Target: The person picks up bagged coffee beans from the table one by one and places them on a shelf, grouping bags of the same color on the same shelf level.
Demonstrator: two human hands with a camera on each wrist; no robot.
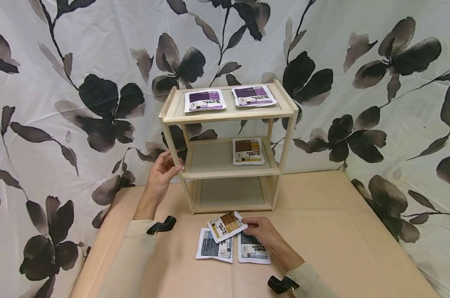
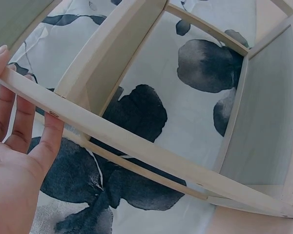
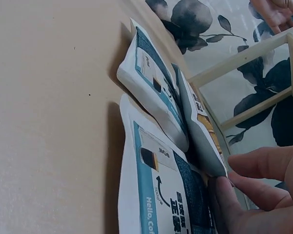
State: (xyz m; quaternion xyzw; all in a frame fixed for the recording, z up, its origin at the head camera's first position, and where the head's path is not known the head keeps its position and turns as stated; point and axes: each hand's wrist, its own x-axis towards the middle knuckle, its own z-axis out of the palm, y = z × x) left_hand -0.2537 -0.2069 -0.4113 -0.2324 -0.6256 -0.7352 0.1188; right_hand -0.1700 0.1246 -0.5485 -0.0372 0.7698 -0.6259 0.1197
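Observation:
A three-tier wooden shelf rack (image 1: 210, 159) stands on the table. My left hand (image 1: 161, 176) holds its left front post, thumb on one side and fingers on the other in the left wrist view, around the post (image 2: 132, 139). Between thumb and fingers, my right hand (image 1: 266, 235) pinches the right corner of a brown and yellow packet (image 1: 225, 228). This packet is tilted over two blue and white packets: one on the left (image 1: 213, 247) and one on the right (image 1: 255, 253), the latter partly hidden by the right hand.
Two purple packets, left (image 1: 205, 100) and right (image 1: 254, 96), lie on the rack's top tier. Another brown packet (image 1: 248, 151) rests on the right of the middle tier. Behind the table (image 1: 321, 231) hangs a floral cloth (image 1: 247, 54).

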